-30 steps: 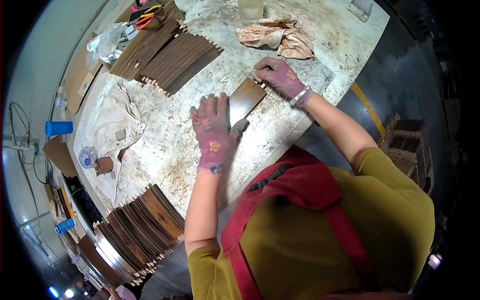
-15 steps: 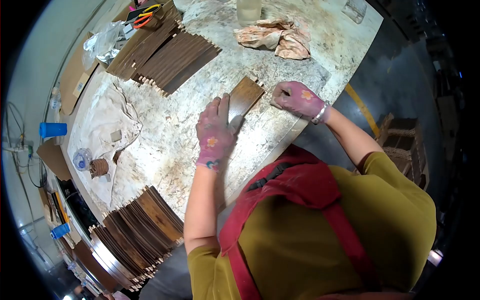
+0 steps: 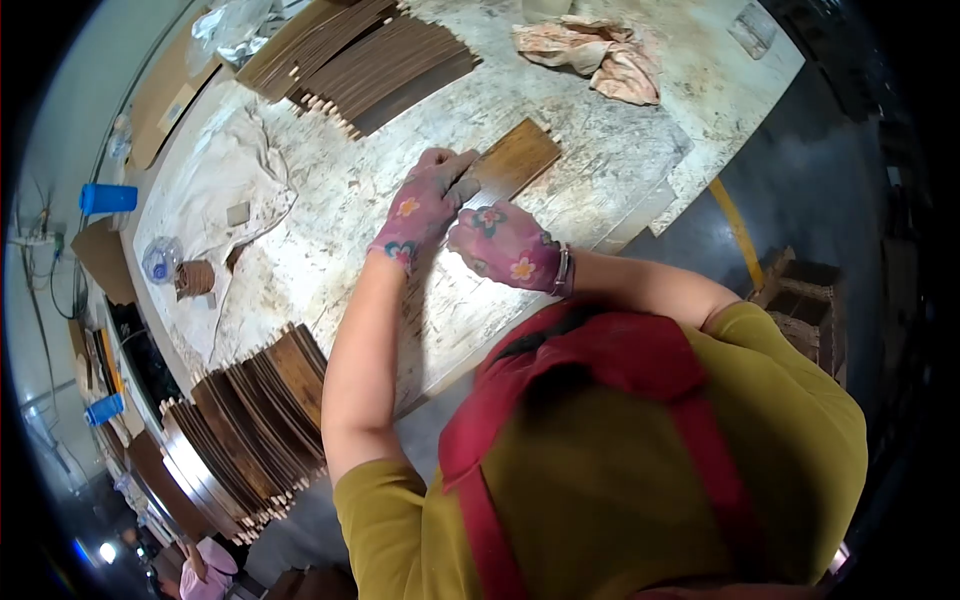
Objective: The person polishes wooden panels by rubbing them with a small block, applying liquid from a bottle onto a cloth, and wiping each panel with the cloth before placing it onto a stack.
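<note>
A short brown wooden slat with small pale pegs at its far end lies on the stained worktable. My left hand, in a pink flowered glove, is at the slat's near-left end, its fingers and thumb bent around that end. Close beside it, my right hand, gloved alike, is curled closed at the slat's lower edge. Whatever its fingers may hold is hidden beneath the hand.
Dark slats with pale pegs are stacked at the back. Another row of slats stands at the table's left front. A crumpled stained rag lies at the back right, a white cloth on the left, near a plastic bottle.
My right hand has moved left from beyond the slat's far end to beside my left hand. My left hand's fingers have bent more. The whole view has shifted somewhat.
</note>
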A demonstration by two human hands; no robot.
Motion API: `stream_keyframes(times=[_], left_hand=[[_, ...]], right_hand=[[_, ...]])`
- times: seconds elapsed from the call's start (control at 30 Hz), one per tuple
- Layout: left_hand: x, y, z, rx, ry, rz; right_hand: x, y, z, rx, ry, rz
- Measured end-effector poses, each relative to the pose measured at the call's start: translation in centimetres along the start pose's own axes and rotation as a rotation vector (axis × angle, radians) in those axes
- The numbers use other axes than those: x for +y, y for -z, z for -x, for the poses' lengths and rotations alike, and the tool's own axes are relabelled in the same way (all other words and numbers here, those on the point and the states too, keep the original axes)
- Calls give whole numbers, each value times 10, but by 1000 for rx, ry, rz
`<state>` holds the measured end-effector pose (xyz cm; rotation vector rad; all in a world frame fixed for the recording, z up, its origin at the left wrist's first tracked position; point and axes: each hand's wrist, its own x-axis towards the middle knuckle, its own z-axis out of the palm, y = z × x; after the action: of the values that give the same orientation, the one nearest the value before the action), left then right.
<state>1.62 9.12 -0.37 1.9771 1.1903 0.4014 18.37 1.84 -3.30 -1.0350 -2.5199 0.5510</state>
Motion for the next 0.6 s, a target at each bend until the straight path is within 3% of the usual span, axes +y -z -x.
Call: stream_keyframes(times=[0.07, 0.17, 0.23, 0.27, 0.33, 0.43, 0.57, 0.6], left_hand=[[-3, -1, 0, -4, 0, -36], [-6, -2, -2, -21, -10, -96], [-4, 0, -2, -45, 3, -94], [-4, -1, -2, -32, -4, -114], [-2, -1, -3, -8, -28, -161], [27, -6, 4, 202, -127, -443], [39, -42, 8, 424, -175, -434], [40, -42, 8, 445, -135, -451]], right_hand=[[1, 8, 0, 38, -14, 202], [39, 16, 35, 402, -70, -401], [62, 61, 36, 216, -434, 103], [64, 87, 36, 139, -785, -190], [100, 90, 55, 462, -605, 114], [98, 119, 58, 479, -627, -155], [84, 110, 48, 470, -506, -364], [61, 117, 41, 386, -500, -367]])
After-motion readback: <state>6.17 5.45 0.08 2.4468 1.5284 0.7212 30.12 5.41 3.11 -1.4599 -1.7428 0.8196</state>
